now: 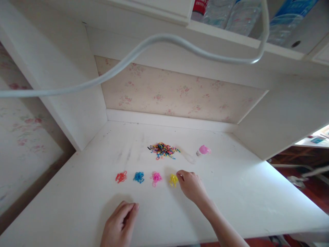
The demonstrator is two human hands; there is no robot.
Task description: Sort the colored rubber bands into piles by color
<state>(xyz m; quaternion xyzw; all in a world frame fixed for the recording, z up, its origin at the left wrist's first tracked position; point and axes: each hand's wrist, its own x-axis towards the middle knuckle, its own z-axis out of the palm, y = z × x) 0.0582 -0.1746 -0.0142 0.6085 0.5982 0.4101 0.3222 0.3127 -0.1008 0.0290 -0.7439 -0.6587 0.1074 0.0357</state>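
My right hand (190, 185) is at the right edge of a small pile of yellow rubber bands (173, 180), its fingers curled into a pinch; whatever is between the fingertips is hidden. Closer to the front, my left hand (120, 221) rests with thumb and forefinger pressed together, and I cannot make out anything in it. To the left of the yellow pile lie separate piles of pink rubber bands (156, 178), blue rubber bands (139, 177) and red rubber bands (121, 176). Behind them is a larger heap of mixed-colour rubber bands (163, 150).
A small pink-topped item (204, 150) lies right of the heap, beside a clear, hard-to-see bag (189, 155). All stand on a white desk (77, 192) with side panels. A white cable (154, 39) crosses overhead, below a shelf holding plastic bottles (241, 17).
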